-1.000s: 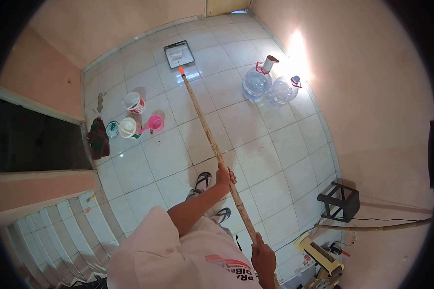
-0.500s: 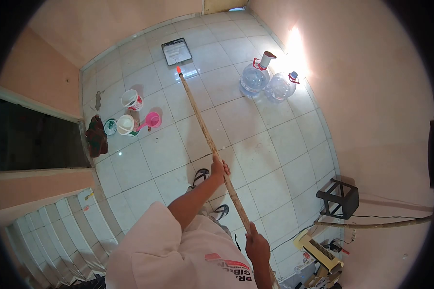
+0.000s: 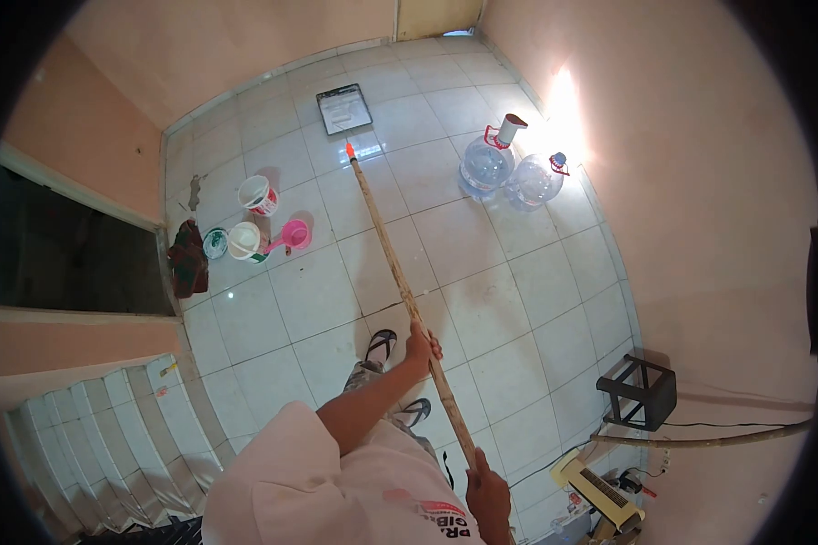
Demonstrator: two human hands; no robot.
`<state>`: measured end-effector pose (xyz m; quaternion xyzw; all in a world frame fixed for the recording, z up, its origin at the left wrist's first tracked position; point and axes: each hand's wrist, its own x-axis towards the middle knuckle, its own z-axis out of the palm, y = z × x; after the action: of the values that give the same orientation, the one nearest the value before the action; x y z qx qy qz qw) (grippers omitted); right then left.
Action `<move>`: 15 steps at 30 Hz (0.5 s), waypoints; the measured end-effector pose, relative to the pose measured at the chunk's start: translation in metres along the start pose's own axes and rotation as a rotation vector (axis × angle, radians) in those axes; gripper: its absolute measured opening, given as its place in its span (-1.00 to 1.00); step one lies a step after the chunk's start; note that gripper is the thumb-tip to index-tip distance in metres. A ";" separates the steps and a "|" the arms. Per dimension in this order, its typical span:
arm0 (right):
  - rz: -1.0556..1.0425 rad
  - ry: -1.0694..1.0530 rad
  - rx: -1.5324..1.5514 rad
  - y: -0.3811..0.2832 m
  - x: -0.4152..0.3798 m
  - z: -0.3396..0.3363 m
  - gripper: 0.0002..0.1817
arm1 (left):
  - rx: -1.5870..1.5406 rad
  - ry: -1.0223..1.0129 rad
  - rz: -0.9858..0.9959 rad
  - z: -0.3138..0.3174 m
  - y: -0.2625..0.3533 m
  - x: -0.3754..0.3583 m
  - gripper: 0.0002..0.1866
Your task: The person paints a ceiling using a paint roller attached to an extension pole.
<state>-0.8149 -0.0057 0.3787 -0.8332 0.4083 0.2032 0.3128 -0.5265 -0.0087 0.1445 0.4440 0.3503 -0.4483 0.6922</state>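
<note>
A long wooden pole (image 3: 386, 243) runs from near my body out across the floor. My left hand (image 3: 420, 347) is wrapped round it at mid-length. Closer to me, my right hand (image 3: 488, 495) grips the same pole near its lower part. An orange handle (image 3: 351, 152) is fixed to the far end, with a thin metal rod leading into a black-rimmed paint tray (image 3: 367, 121). A pale roller shape (image 3: 338, 117) shows in the tray, hard to tell from the white paint.
Left on the tiles are two white buckets (image 3: 255, 194), a pink dipper (image 3: 295, 234), a lid (image 3: 215, 243) and a dark cloth (image 3: 188, 261). Two big water bottles (image 3: 487, 167) stand by the right wall. A black stool (image 3: 641, 391) lies at the right; stairs (image 3: 109, 436) are at lower left.
The view has shifted, so the floor items sit slightly lower and to the right. Both hands keep their hold on the pole, whose far end stays at the tray.
</note>
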 end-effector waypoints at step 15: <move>-0.029 0.082 -0.086 0.027 -0.049 -0.001 -0.38 | 0.032 -0.074 0.132 0.013 -0.015 -0.039 -0.34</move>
<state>-0.8657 0.0083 0.3987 -0.8592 0.3998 0.1817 0.2625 -0.5533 -0.0116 0.1785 0.4602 0.2872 -0.4235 0.7255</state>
